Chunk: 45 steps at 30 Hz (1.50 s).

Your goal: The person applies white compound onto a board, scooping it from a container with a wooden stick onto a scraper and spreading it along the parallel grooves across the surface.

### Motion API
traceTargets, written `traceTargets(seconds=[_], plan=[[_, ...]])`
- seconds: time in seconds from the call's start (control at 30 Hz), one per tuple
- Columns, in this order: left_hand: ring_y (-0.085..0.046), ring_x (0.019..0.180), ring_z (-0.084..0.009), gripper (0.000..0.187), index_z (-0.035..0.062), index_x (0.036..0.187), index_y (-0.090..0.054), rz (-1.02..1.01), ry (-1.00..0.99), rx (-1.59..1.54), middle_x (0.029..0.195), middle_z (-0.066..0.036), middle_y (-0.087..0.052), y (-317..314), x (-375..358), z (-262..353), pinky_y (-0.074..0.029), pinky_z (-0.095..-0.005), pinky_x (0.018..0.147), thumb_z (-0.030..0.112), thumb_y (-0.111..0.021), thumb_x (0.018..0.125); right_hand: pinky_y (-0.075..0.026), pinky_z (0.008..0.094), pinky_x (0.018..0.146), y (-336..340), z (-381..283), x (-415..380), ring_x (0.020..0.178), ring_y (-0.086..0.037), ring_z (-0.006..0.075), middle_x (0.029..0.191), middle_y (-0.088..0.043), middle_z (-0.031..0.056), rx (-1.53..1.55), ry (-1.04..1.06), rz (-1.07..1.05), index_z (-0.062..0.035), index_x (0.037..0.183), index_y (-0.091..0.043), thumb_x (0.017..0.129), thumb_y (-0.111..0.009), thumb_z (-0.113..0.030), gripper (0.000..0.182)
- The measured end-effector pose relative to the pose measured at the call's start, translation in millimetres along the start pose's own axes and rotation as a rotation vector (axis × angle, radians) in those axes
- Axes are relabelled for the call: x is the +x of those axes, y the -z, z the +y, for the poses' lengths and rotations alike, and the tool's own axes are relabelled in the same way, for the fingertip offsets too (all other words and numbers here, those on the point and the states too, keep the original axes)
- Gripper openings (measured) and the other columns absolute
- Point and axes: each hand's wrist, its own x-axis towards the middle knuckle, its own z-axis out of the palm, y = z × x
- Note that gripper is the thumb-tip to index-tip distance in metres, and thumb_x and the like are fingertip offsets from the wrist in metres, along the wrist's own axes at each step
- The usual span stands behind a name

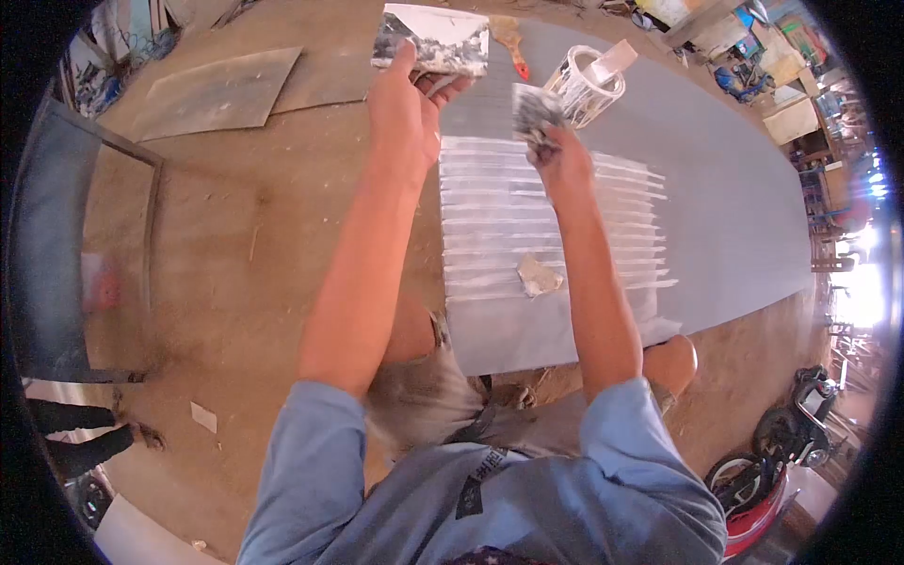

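My left hand (410, 108) is raised and closed on a flat rectangular filler board (431, 40), smeared with white paste and dark smudges. Held in my right hand (563, 160) is a small flat scraper (537, 108) with grey and white smears; its handle is hidden by my fingers. Beneath my right arm lies a grey panel (744, 188) with several parallel white stripes of paste (485, 202). On the panel, a pale irregular scrap (539, 276) rests near my forearm. A paste-streaked bucket (579, 89) with a pale flat piece sticking out stands beyond my right hand.
A paintbrush (508, 42) lies at the panel's far edge. Flat boards (221, 92) are on the brown floor to the left, near a dark frame (155, 217). Another person's legs (80, 433) show at lower left. A motorcycle (772, 461) stands at lower right.
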Motion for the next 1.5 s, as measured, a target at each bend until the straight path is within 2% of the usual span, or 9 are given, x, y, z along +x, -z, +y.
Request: traceTargets(seconds=[0.2,0.5,0.8,0.97,1.13,1.33,1.4,1.47,1.5], plan=[[-0.062,0.089,-0.0233,0.026,-0.0016,0.109,-0.062,-0.155,0.067,0.071,0.098,-0.011,-0.065,-19,-15,-11,-0.057,-0.043,0.076,0.02,-0.057,0.096,-0.049,0.0317,0.058,-32,-72,-103,0.07,-0.061,0.0167,0.089,-0.066,0.0085,-0.145,0.111,-0.166,0.001,0.112,-0.063,0.098,-0.06,-0.02,0.026],[-0.07,0.091,-0.0228,0.031,-0.0029,0.115,-0.061,-0.304,0.017,0.268,0.106,-0.012,-0.07,-27,-36,-15,-0.06,-0.0394,0.076,0.02,-0.06,0.095,-0.047,0.0287,0.047,-25,-96,-89,0.062,-0.061,0.0147,0.085,-0.066,0.0086,-0.322,0.22,-0.097,0.0039,0.107,-0.067,0.095,-0.063,-0.022,0.029],[-0.071,0.084,-0.022,0.028,-0.0039,0.109,-0.063,-0.339,0.076,0.374,0.097,-0.013,-0.071,-28,-42,-17,-0.061,-0.0369,0.071,0.02,-0.062,0.094,-0.045,0.0279,0.044,-7,-107,-85,0.06,-0.061,0.0133,0.084,-0.067,0.0064,-0.346,0.189,-0.129,0.0027,0.107,-0.068,0.094,-0.065,-0.022,0.028],[-0.07,0.089,-0.0234,0.031,-0.0003,0.114,-0.065,-0.403,0.171,0.487,0.105,-0.011,-0.071,-27,-52,-25,-0.059,-0.0389,0.076,0.023,-0.065,0.093,-0.046,0.0284,0.045,-5,-106,-86,0.06,-0.061,0.0141,0.084,-0.068,0.0065,-0.382,0.179,-0.128,0.0027,0.107,-0.067,0.093,-0.065,-0.021,0.028],[-0.068,0.087,-0.0211,0.031,0.0007,0.113,-0.066,-0.458,0.199,0.551,0.104,-0.01,-0.071,-25,-58,-31,-0.059,-0.0367,0.073,0.023,-0.064,0.092,-0.047,0.0298,0.046,-8,-111,-80,0.061,-0.062,0.0157,0.085,-0.068,0.0083,-0.361,0.193,-0.117,0.0044,0.108,-0.067,0.092,-0.066,-0.021,0.03],[-0.068,0.084,-0.022,0.032,-0.0014,0.111,-0.066,-0.527,0.255,0.68,0.1,-0.012,-0.071,-30,-57,-29,-0.058,-0.036,0.07,0.024,-0.062,0.092,-0.049,0.03,0.047,-10,-146,-54,0.064,-0.064,0.0167,0.087,-0.069,0.0092,-0.403,0.187,-0.086,0.0041,0.107,-0.067,0.091,-0.068,-0.022,0.031],[-0.068,0.083,-0.0224,0.032,-0.0021,0.111,-0.066,-0.532,0.283,0.734,0.099,-0.012,-0.07,-31,-55,-28,-0.058,-0.0362,0.068,0.024,-0.061,0.092,-0.053,0.0306,0.05,-10,-165,-31,0.066,-0.066,0.017,0.087,-0.069,0.0087,-0.366,0.161,0.011,0.0032,0.107,-0.068,0.09,-0.07,-0.022,0.03],[-0.068,0.081,-0.0235,0.032,-0.003,0.11,-0.066,-0.446,0.276,0.681,0.096,-0.014,-0.07,-30,-53,-29,-0.058,-0.036,0.064,0.023,-0.061,0.091,-0.055,0.0301,0.055,-1,-187,-8,0.071,-0.068,0.0159,0.088,-0.07,0.008,-0.479,0.206,-0.036,0.0029,0.107,-0.068,0.089,-0.071,-0.024,0.033],[-0.069,0.079,-0.0244,0.031,-0.0033,0.108,-0.065,-0.403,0.244,0.617,0.094,-0.014,-0.07,-27,-50,-29,-0.058,-0.0358,0.062,0.022,-0.061,0.09,-0.057,0.0346,0.059,-3,-195,-2,0.074,-0.07,0.0208,0.089,-0.071,0.0104,-0.679,0.318,-0.032,0.002,0.108,-0.068,0.089,-0.07,-0.025,0.033]])
